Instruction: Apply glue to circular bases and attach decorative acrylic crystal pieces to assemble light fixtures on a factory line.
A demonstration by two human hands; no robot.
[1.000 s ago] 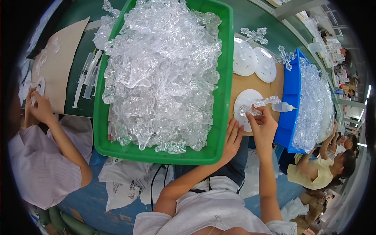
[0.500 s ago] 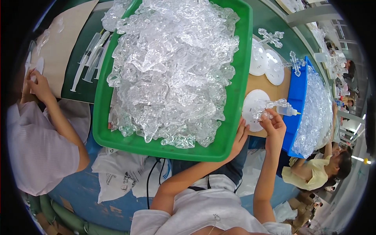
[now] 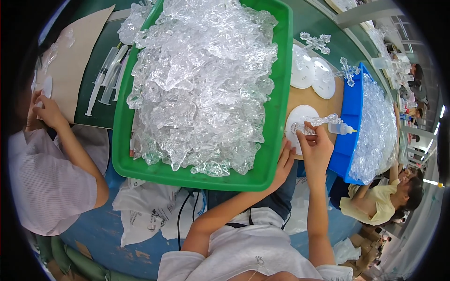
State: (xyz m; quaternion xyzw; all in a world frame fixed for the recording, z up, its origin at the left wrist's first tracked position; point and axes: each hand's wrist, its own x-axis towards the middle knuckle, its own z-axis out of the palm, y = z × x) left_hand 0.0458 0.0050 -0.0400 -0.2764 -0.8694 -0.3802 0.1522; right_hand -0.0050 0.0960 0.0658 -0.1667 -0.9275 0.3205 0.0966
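My right hand (image 3: 318, 146) is closed in a pinch on a clear plastic ornament (image 3: 323, 120), a faceted stem-like piece. It is over a white round disc (image 3: 294, 122), and the piece's lower end appears at the disc's middle; whether they touch I cannot tell. A small squeeze bottle (image 3: 341, 128) with a yellow tip lies just right of the piece. My left hand (image 3: 283, 165) rests with fingers stretched out along the right edge of the green tray (image 3: 269, 161), its fingertips near the disc's lower rim. The tray is heaped with clear plastic pieces (image 3: 201, 89).
Two white discs (image 3: 323, 77) with clear crosses (image 3: 349, 71) stand on the board further back. A blue bin (image 3: 346, 154) of clear pieces is at right. Syringes (image 3: 105, 79) lie left of the tray. A co-worker's hand (image 3: 47, 110) is busy at far left.
My right hand has shifted slightly left over the disc, bringing the clear ornament's lower end to its middle. The whole view has slid a little. My left hand stays at the tray's edge.
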